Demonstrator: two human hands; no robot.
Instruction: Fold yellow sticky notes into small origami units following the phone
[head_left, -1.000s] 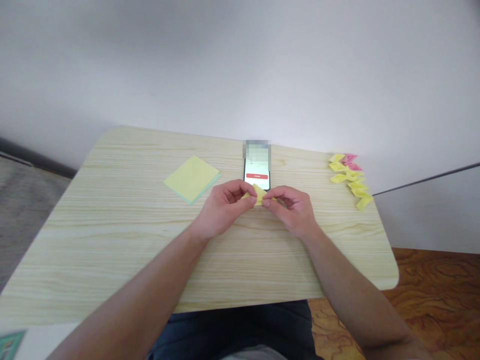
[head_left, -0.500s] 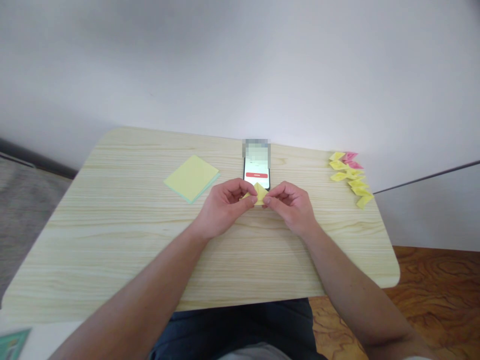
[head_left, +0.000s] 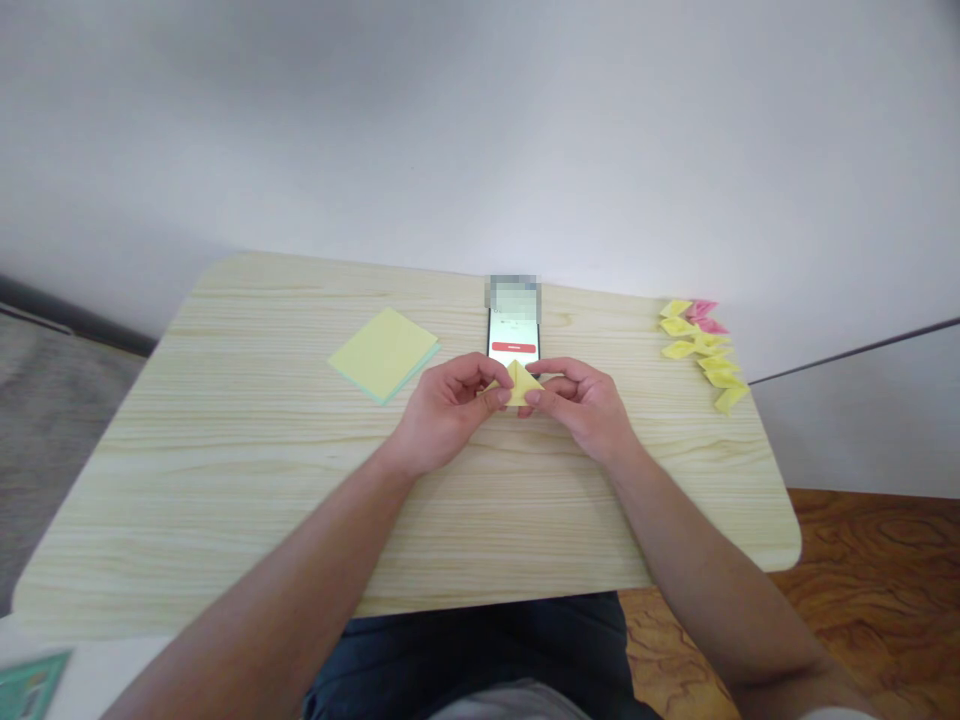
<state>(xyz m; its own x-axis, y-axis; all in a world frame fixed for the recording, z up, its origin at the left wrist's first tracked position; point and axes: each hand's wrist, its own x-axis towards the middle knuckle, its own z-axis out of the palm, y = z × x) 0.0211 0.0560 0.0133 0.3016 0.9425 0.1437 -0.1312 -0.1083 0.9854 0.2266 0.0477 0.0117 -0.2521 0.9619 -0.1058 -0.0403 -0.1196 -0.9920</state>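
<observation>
Between my two hands is a small piece of folded yellow paper, triangular with its point toward the far side. My left hand pinches its left side between thumb and fingers. On the right side, my right hand grips the lower edge, thumb on top and a fingertip showing underneath; its index finger is lifted off the paper. Just beyond the paper lies a phone with a lit screen, its near end partly covered by the paper and fingers.
A stack of yellow and green paper sheets lies to the left on the wooden table. Several folded yellow pieces and pink pieces sit along the right edge. A white wall rises behind the table.
My right index finger has lifted away from the paper and straightened, uncovering more of its right side. My left hand keeps its pinch almost unchanged.
</observation>
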